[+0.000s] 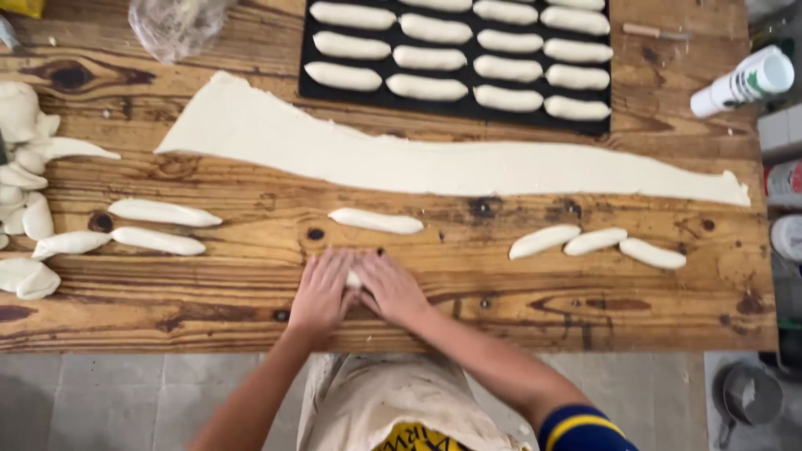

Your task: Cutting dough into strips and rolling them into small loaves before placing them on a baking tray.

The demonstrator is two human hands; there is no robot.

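Both hands pressed flat on one dough piece, near table edge.
Left hand (322, 288) and right hand (391, 286), palms down, fingers together, cover small dough piece (353, 280) on wooden table (251, 292); shaped roll (376, 221) just beyond, long dough sheet (434, 165), black tray (305, 58) farther.

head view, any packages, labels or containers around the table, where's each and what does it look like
White bottle: lying tilted at the table's top right corner, cylindrical, with a green-and-dark label.
Clear plastic bag: crumpled, at the table's top edge, left of the black tray.
Containers: cut off at the right edge beyond the table; pale, one with a red band.
Yellow package: top left corner, mostly out of frame.
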